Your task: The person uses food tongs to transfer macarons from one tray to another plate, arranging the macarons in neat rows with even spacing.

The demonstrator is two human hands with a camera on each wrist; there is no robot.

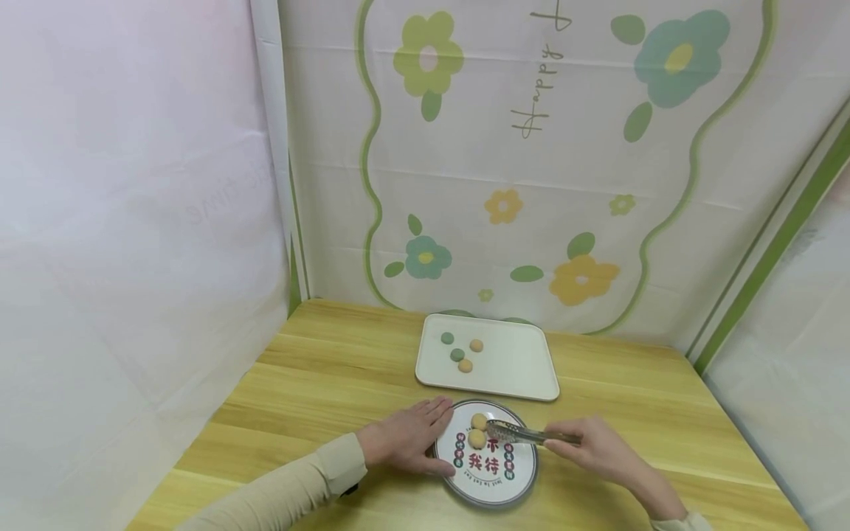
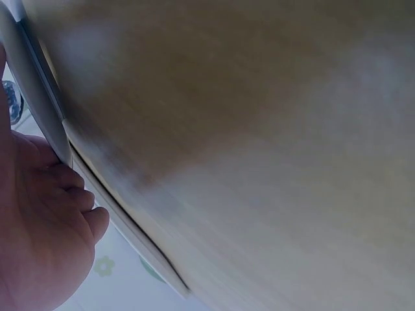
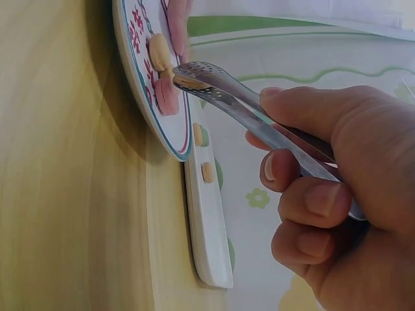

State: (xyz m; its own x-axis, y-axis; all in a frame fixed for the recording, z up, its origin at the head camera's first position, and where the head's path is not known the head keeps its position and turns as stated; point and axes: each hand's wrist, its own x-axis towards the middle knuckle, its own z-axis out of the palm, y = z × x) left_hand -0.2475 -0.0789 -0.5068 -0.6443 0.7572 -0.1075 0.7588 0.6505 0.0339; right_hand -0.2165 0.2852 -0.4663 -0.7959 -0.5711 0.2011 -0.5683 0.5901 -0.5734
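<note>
My right hand [image 1: 591, 446] grips metal tongs [image 1: 531, 434] with perforated tips, seen closely in the right wrist view. The tips are over a round white plate [image 1: 488, 490] with red lettering and a dark rim. Beside them on the plate are two tan macaron-like rounds, the nearer round [image 1: 477, 439] and the farther round [image 1: 479, 422]; the farther looks pinkish in the right wrist view. Something tan shows between the tips, but whether it is gripped is unclear. My left hand [image 1: 415, 436] rests against the plate's left edge, its fingers extended and thumb by the rim.
Behind the plate lies a white rectangular tray [image 1: 514, 361] holding several small rounds, including a green one [image 1: 448, 338] and an orange one [image 1: 476, 345]. Both stand on a wooden table [image 1: 319, 369]. A flowered curtain [image 1: 465, 184] hangs at the table's back edge.
</note>
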